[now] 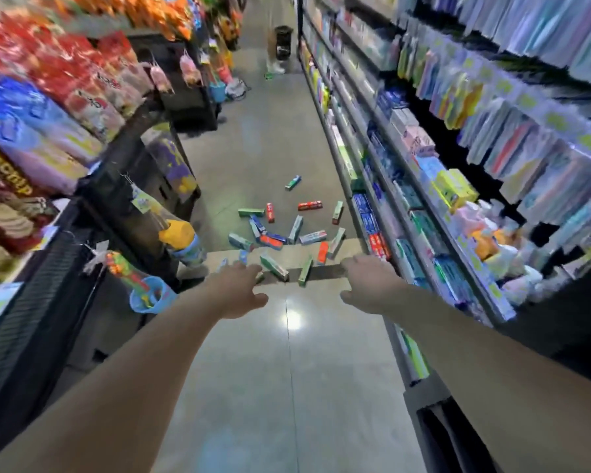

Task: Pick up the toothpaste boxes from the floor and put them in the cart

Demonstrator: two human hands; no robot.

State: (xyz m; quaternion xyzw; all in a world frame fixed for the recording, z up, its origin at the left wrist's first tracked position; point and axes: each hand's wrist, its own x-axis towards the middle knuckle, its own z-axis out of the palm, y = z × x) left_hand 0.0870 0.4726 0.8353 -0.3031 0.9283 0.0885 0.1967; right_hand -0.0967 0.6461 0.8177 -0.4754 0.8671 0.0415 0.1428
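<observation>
Several toothpaste boxes [280, 233] in red, green and blue lie scattered on the grey aisle floor ahead of me. One green box [293, 183] lies farther off on its own. Both my arms reach forward above the floor. My left hand [238, 288] is spread with relaxed fingers and holds nothing. My right hand [367, 285] is likewise loose and empty, level with the near edge of the scatter. No cart is in view.
Snack shelves [65, 97] line the left, with hanging toys [144, 285] sticking into the aisle. Toothpaste and toothbrush shelves [440, 165] line the right. A person's legs and a black basket [282, 42] stand far down the aisle.
</observation>
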